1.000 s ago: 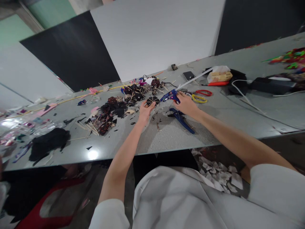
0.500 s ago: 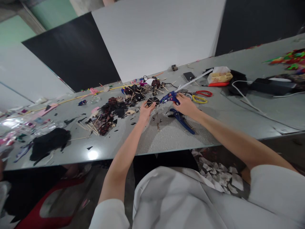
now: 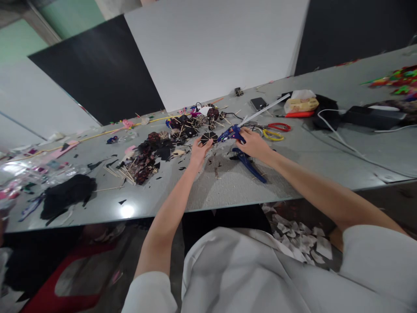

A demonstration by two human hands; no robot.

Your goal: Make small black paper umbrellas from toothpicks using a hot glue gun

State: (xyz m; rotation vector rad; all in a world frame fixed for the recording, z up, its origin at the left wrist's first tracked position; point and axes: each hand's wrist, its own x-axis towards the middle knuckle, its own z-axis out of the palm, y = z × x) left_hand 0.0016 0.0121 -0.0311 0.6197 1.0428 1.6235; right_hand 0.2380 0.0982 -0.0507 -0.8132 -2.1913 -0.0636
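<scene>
Between the thumb and fingers of my left hand point(image 3: 199, 152) is a small black disc point(image 3: 209, 138) with thin pale sticks spread out from its middle. My right hand point(image 3: 253, 143) is wrapped round a blue glue gun point(image 3: 230, 133), its nozzle pointing left at the disc's right edge. Whether the nozzle touches the disc I cannot tell. A long whitish glue stick point(image 3: 265, 109) juts from the gun's back, up to the right. Below my right hand lies a dark blue plier-like cutter point(image 3: 249, 165) on the table.
Left of my hands sit dark stick-studded pieces point(image 3: 182, 126), a dark brown heap point(image 3: 146, 163) and pale sticks point(image 3: 127, 174). Scissors with red and yellow handles point(image 3: 273, 134) lie at right, near a phone point(image 3: 258, 103) and a tissue pack point(image 3: 301, 104). A white cable point(image 3: 345, 145) crosses the table.
Almost nothing differs. The glue gun's nozzle and the black disc have shifted very slightly; both hands keep their grip.
</scene>
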